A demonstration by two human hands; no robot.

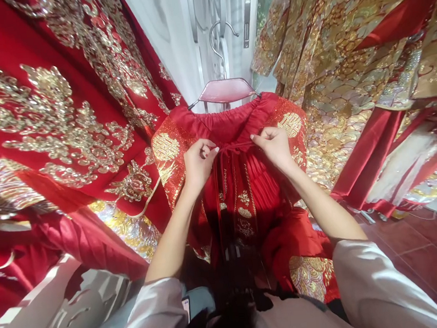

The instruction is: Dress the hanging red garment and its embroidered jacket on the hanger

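A red skirt (259, 180) with gold embroidery and a gathered waistband hangs from a pink clip hanger (228, 90) in front of me. A thin red drawstring (236, 145) runs across its front, with what looks like a knot or bow near the middle. My left hand (198, 162) pinches the string's left part between thumb and forefinger. On the other side, my right hand (277, 145) pinches its right part. Between the two hands the string looks drawn taut. Loose ends hang down over the pleats.
Red garments with gold beading (84, 130) hang close on the left. Gold sequined garments (348, 64) crowd the right. Behind the hanger's hook are white hangers (193, 11) and a door edge with a lock plate (247, 14). Red floor tiles (427, 247) show at lower right.
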